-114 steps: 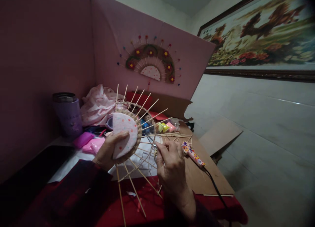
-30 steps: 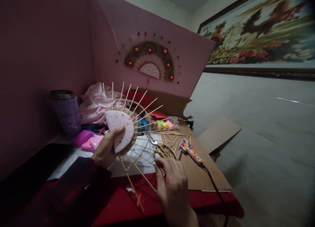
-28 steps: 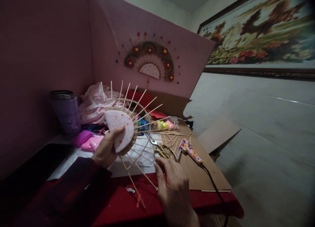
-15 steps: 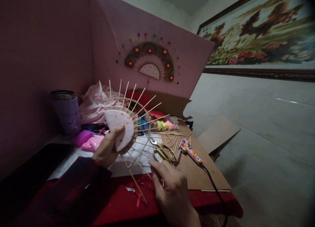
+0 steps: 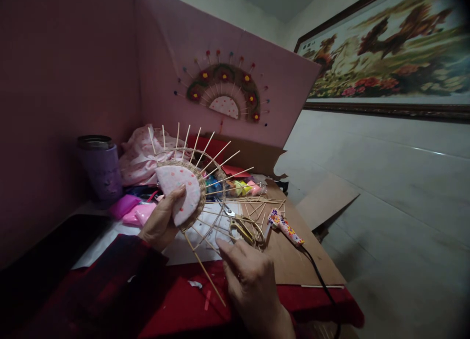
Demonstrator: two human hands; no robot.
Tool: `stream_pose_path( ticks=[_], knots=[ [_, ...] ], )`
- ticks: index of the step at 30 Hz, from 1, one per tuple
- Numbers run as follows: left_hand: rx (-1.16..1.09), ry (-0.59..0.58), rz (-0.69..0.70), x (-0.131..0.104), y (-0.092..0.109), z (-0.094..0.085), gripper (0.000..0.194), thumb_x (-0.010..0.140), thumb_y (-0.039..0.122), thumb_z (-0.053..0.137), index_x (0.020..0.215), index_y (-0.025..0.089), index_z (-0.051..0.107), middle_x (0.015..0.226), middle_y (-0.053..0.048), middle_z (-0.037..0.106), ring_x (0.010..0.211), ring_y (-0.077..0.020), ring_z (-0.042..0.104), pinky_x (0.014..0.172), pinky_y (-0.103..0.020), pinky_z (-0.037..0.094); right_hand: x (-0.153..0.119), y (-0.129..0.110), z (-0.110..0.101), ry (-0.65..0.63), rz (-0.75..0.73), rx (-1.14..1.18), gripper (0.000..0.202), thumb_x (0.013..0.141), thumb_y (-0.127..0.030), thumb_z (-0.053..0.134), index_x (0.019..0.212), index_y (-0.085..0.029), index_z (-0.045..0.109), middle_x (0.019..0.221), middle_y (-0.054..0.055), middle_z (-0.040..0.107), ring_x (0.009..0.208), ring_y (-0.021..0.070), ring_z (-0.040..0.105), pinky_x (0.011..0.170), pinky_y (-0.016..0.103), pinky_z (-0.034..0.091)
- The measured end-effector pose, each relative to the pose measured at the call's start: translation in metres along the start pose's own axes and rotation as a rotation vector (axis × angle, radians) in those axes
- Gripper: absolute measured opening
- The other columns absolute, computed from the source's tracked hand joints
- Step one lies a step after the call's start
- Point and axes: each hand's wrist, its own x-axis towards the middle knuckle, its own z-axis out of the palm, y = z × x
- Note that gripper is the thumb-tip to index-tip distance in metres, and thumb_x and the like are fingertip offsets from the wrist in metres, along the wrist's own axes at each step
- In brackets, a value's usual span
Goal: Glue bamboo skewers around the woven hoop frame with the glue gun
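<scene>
My left hand (image 5: 164, 215) grips a half-round stick craft, its thumb on the dotted fabric panel (image 5: 179, 184). Twine is woven round the panel's curved edge, and thin wooden sticks fan out from it. Farther out, a loop of twine (image 5: 211, 157) runs across the sticks. My right hand (image 5: 251, 275) is at the lower sticks with fingers curled together; what they pinch is hidden. Just beyond it lie gold-handled scissors (image 5: 245, 231). A flower-patterned glue gun (image 5: 284, 226) rests to their right on brown cardboard.
A purple tumbler (image 5: 100, 170) stands at the left beside crumpled pink cloth (image 5: 137, 153). Pink packets (image 5: 137, 212) and loose sticks (image 5: 257, 206) lie on the table. At the back, a pink board (image 5: 286, 84) bears a similar decorated half-round piece (image 5: 223, 105). The glue gun's black cord (image 5: 319, 275) drops over the front edge.
My right hand has shifted slightly left and its fingers have moved along the lower sticks. The lower part of the craft has tilted a little; my left hand keeps its grip.
</scene>
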Motion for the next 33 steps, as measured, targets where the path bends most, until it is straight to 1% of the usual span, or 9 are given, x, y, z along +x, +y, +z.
stream_pose_path(
  ticks=[9,13,17,19,21,23,26,29,33],
  knots=[
    [0.002,0.02,0.01,0.004,-0.001,-0.002,0.017,0.081,0.019,0.055,0.093,0.011,0.063,0.096,-0.013,0.07,0.079,-0.0206,0.068,0.068,-0.032,0.058,-0.003,0.003,0.001,-0.011,0.013,0.003,0.03,0.084,-0.01,0.047,0.11,-0.019,0.06,0.072,0.004,0.059,0.064,0.0162,0.054,0.056,0.026,0.035],
    [-0.001,0.054,0.021,0.004,-0.002,-0.002,0.019,0.081,0.018,0.054,0.097,0.011,0.062,0.096,-0.013,0.07,0.078,-0.0207,0.068,0.067,-0.032,0.059,-0.005,0.003,-0.006,0.086,0.009,0.013,0.02,0.084,-0.017,0.053,0.101,-0.019,0.064,0.084,0.007,0.06,0.077,0.0183,0.056,0.064,0.028,0.041],
    [0.016,0.076,0.042,0.004,-0.001,-0.002,0.019,0.079,0.015,0.055,0.095,0.009,0.062,0.093,-0.013,0.07,0.075,-0.0206,0.068,0.064,-0.031,0.059,-0.009,0.033,-0.026,0.294,0.014,-0.077,0.012,0.083,-0.018,0.057,0.093,-0.019,0.064,0.091,0.007,0.06,0.084,0.0181,0.056,0.074,0.03,0.043],
    [0.022,0.075,0.043,0.004,-0.001,-0.001,0.019,0.079,0.015,0.054,0.096,0.009,0.062,0.09,-0.012,0.071,0.073,-0.0202,0.069,0.061,-0.03,0.059,-0.01,0.062,-0.036,0.329,0.146,-0.188,0.01,0.085,-0.02,0.053,0.083,-0.018,0.063,0.084,0.006,0.061,0.081,0.0184,0.056,0.074,0.03,0.042],
    [0.02,0.068,0.048,0.004,0.0,0.0,0.02,0.079,0.014,0.054,0.097,0.009,0.062,0.086,-0.011,0.071,0.07,-0.019,0.069,0.061,-0.029,0.059,-0.01,0.094,-0.043,0.241,0.386,-0.388,0.014,0.085,-0.025,0.052,0.079,-0.016,0.062,0.08,0.008,0.061,0.079,0.0216,0.056,0.071,0.032,0.042],
    [0.017,0.053,0.06,0.004,0.001,0.0,0.02,0.079,0.013,0.054,0.096,0.009,0.063,0.084,-0.01,0.072,0.068,-0.0177,0.068,0.061,-0.028,0.058,-0.01,0.122,-0.045,-0.03,0.572,-0.578,0.018,0.085,-0.023,0.049,0.09,-0.014,0.064,0.09,0.013,0.062,0.089,0.0277,0.055,0.073,0.035,0.04],
    [0.022,0.046,0.061,0.004,0.001,0.0,0.017,0.079,0.012,0.054,0.093,0.009,0.063,0.083,-0.009,0.072,0.066,-0.0173,0.068,0.062,-0.028,0.059,-0.01,0.147,-0.039,-0.291,0.685,-0.623,0.026,0.085,-0.021,0.043,0.1,-0.011,0.062,0.099,0.018,0.061,0.096,0.0302,0.054,0.078,0.037,0.038],
    [0.028,0.052,0.048,0.004,0.001,-0.002,0.017,0.079,0.013,0.054,0.093,0.009,0.063,0.083,-0.01,0.072,0.065,-0.018,0.068,0.06,-0.03,0.059,-0.011,0.152,-0.03,-0.328,0.66,-0.565,0.029,0.082,-0.016,0.041,0.104,-0.013,0.06,0.1,0.015,0.062,0.097,0.027,0.055,0.079,0.034,0.037],
    [0.018,0.048,0.047,0.005,0.001,-0.005,0.018,0.079,0.012,0.054,0.093,0.01,0.064,0.081,-0.009,0.072,0.065,-0.018,0.068,0.06,-0.029,0.059,-0.013,0.154,-0.025,-0.249,0.691,-0.53,0.031,0.081,-0.015,0.039,0.105,-0.013,0.058,0.097,0.016,0.061,0.089,0.0256,0.057,0.071,0.032,0.039]
  ],
)
